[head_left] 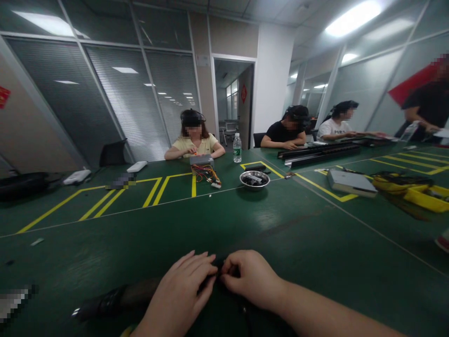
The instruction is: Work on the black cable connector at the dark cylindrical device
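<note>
Black or near-black, a small dark piece [220, 263] sits between the fingertips of the left hand [180, 292] and the right hand [254, 280]; the right has thumb and forefinger pinched together, seemingly on its edge; the left has its fingers loosely bent and their tips beside it, and whether they grip cannot be told; the hands are close together, nearly touching at the tips

A thick dark rod-like thing [114, 300] lies to the left of the hands, its long axis running sideways, slightly up toward the right; its shiny end points left and its other end goes out of sight behind the left hand, clearly the nearer one; whether it joins the small piece cannot be told

Outward on the green table [266, 224], beyond the hands, stands a metal bowl [255, 186] of dark and silvery parts; past it, a bottle [237, 149] with a green label too small to read; left of that, a grey box [202, 160] with coloured wires [206, 174], and a person [192, 140] behind it; to the right, a silvery case [351, 182] shows no readable brand; farther back, a white shirt [337, 130] has blurred lettering, perhaps starting "PER"
</note>
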`<action>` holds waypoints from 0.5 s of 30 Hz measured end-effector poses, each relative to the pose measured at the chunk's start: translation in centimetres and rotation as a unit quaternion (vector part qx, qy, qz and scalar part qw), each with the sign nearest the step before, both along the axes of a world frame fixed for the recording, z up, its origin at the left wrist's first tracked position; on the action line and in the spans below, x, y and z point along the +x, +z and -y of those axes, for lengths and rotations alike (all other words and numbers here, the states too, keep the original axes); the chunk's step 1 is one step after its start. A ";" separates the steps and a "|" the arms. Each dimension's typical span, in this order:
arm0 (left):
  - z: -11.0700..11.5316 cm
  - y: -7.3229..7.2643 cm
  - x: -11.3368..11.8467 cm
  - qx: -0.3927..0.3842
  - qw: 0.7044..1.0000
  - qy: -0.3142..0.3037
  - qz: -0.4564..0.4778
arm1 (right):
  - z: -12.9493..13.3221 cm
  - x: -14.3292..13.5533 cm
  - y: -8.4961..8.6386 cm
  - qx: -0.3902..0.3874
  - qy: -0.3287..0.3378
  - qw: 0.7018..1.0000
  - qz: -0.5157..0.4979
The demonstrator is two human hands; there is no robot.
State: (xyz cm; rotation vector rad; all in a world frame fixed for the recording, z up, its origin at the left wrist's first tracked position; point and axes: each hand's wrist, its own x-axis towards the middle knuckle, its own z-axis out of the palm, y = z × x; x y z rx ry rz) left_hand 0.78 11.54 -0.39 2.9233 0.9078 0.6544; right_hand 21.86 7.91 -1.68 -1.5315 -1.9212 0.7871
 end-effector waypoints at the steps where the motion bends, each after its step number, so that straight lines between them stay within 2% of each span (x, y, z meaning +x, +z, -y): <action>1: 0.0 -0.1 0.0 -0.001 1.000 0.002 -0.002 | 0.0 0.0 -0.1 0.002 0.001 1.000 -0.001; 5: 0.0 -0.1 -0.1 -0.003 1.000 0.002 0.006 | 0.0 -0.1 -0.2 0.010 0.006 1.000 0.007; 10: 0.2 0.2 0.0 0.002 1.000 0.001 0.017 | 0.1 -0.3 -0.1 0.007 -0.030 0.999 -0.008; 15: 0.1 0.4 0.0 -0.002 1.000 -0.007 0.005 | 0.2 -0.3 0.1 -0.004 -0.017 1.000 -0.018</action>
